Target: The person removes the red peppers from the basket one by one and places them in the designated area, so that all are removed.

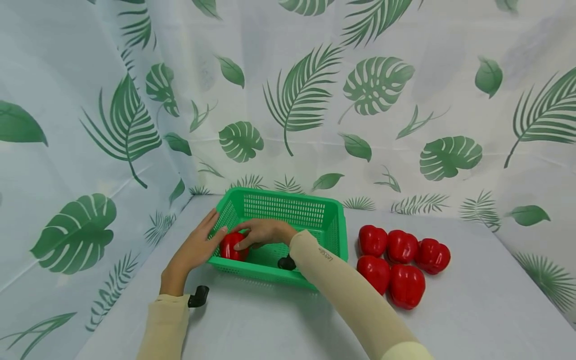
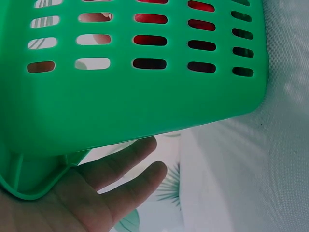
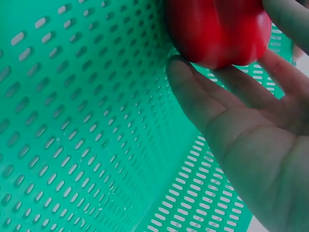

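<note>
A red bell pepper (image 1: pixel 234 246) sits at the left end of a green perforated basket (image 1: pixel 279 275). My right hand (image 1: pixel 265 232) reaches into the basket and holds this pepper, thumb on one side and fingers on the other. In the right wrist view, the glossy pepper (image 3: pixel 219 31) lies between the thumb and fingers, close to the basket wall (image 3: pixel 87 111). At the basket's left edge, my left hand (image 1: pixel 198 245) rests against the rim. The left wrist view shows two of its fingers (image 2: pixel 133 191) extended straight beside the green wall (image 2: pixel 135 111); the other fingers are partly hidden.
To the right of the basket, several red bell peppers (image 1: pixel 407 286) lie grouped on the white table (image 1: pixel 252 320). A leaf-printed sheet (image 1: pixel 315 100) hangs behind the basket and along the left side. Small black devices (image 1: pixel 198 296) are worn at the wrists.
</note>
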### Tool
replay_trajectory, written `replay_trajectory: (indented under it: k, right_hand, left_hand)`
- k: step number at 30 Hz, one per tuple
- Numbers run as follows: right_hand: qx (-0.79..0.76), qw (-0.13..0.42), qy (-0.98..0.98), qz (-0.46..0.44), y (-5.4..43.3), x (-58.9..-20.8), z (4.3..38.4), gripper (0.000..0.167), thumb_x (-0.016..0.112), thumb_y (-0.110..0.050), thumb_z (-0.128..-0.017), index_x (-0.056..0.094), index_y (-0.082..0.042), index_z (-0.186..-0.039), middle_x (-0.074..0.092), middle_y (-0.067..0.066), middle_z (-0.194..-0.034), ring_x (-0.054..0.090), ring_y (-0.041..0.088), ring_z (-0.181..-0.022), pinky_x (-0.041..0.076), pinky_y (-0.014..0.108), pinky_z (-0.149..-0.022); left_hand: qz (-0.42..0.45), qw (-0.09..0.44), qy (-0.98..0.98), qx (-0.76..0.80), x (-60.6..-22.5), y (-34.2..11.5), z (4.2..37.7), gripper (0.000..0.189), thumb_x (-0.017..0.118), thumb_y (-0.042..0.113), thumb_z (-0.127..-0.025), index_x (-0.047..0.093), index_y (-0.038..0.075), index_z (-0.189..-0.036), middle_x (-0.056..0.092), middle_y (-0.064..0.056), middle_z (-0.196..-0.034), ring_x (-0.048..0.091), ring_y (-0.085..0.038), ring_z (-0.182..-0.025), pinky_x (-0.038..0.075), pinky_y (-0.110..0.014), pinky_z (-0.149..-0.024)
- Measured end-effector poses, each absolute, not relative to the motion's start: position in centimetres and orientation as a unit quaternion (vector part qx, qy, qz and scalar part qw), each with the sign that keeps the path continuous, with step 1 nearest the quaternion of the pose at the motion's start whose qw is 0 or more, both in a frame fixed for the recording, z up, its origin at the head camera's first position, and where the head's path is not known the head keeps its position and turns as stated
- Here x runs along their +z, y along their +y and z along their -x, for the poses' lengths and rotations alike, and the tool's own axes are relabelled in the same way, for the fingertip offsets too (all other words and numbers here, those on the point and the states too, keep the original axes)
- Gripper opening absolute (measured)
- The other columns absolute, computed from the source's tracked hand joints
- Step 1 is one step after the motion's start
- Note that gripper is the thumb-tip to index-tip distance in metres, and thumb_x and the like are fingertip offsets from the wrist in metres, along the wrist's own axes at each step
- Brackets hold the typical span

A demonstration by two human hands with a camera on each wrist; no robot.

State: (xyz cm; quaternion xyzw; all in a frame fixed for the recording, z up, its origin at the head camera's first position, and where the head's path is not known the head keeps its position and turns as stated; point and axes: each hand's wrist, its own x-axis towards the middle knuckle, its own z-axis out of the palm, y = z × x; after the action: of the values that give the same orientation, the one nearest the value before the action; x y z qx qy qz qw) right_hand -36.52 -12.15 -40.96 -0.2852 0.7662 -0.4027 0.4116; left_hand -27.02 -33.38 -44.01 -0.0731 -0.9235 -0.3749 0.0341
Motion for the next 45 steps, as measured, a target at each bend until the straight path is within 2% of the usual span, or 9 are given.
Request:
replay_trajectory:
  k: [7, 12, 23, 30, 36, 45]
  right_hand:
    - [-0.411, 0.389, 0.771, 0.291, -11.5, -41.4, 36.6, 0.061, 0.078, -0.017, -0.1, 0.055, -0.003, -0.155, 0.065, 0.009, -0.136, 0.062, 0.027, -0.123, 0.051, 0.052, -0.11]
    - [-0.432, 0.365, 0.775, 0.282, -10.8, -40.9, 36.7, 0.059, 0.078, -0.018, -0.099, 0.057, -0.002, -0.152, 0.065, 0.01, -0.135, 0.063, 0.027, -0.12, 0.053, 0.053, -0.108]
    - [-0.5, 0.347, 0.747, 0.269, -8.5, -39.0, 36.9, 0.059, 0.076, -0.014, -0.1, 0.055, -0.005, -0.154, 0.063, 0.014, -0.141, 0.064, 0.032, -0.12, 0.05, 0.06, -0.109]
    - [-0.54, 0.321, 0.735, 0.256, -6.3, -37.2, 37.0, 0.058, 0.074, -0.011, -0.101, 0.054, -0.005, -0.155, 0.062, 0.016, -0.142, 0.066, 0.033, -0.12, 0.061, 0.045, -0.097]
    - [-0.567, 0.311, 0.718, 0.257, -4.2, -35.8, 36.7, 0.057, 0.074, -0.009, -0.101, 0.055, -0.005, -0.155, 0.062, 0.016, -0.143, 0.066, 0.035, -0.123, 0.058, 0.047, -0.101]
    - [-0.584, 0.291, 0.714, 0.253, -1.1, -34.5, 36.1, 0.058, 0.072, -0.008, -0.102, 0.053, -0.005, -0.156, 0.059, 0.018, -0.146, 0.066, 0.036, -0.123, 0.059, 0.045, -0.1]
  left_hand:
    - [0.072, 0.029, -0.925, -0.372, -44.0, -33.0, 26.9, 0.08, 0.04, 0.053, -0.115, 0.018, 0.0, -0.17, 0.007, -0.018, -0.179, 0.01, -0.049, -0.161, 0.014, -0.073, -0.123]
    - [0.074, 0.033, -0.924, -0.373, -43.7, -33.1, 26.8, 0.075, 0.041, 0.046, -0.116, 0.019, -0.001, -0.169, 0.008, -0.02, -0.178, 0.011, -0.05, -0.16, 0.014, -0.073, -0.123]
    - [0.07, 0.038, -0.926, -0.369, -44.1, -33.3, 26.8, 0.074, 0.043, 0.045, -0.115, 0.02, -0.002, -0.169, 0.01, -0.021, -0.178, 0.012, -0.051, -0.16, 0.016, -0.074, -0.122]
    - [0.081, 0.046, -0.925, -0.369, -43.8, -33.3, 26.6, 0.077, 0.043, 0.048, -0.115, 0.02, -0.003, -0.169, 0.011, -0.022, -0.177, 0.011, -0.05, -0.16, 0.015, -0.072, -0.123]
    - [0.086, 0.044, -0.923, -0.371, -43.6, -33.3, 26.5, 0.075, 0.044, 0.045, -0.116, 0.02, -0.003, -0.169, 0.01, -0.022, -0.177, 0.009, -0.05, -0.16, 0.014, -0.073, -0.123]
    - [0.088, 0.032, -0.922, -0.375, -43.4, -33.1, 26.3, 0.075, 0.043, 0.043, -0.116, 0.016, -0.002, -0.169, 0.005, -0.021, -0.178, 0.006, -0.051, -0.16, 0.011, -0.074, -0.122]
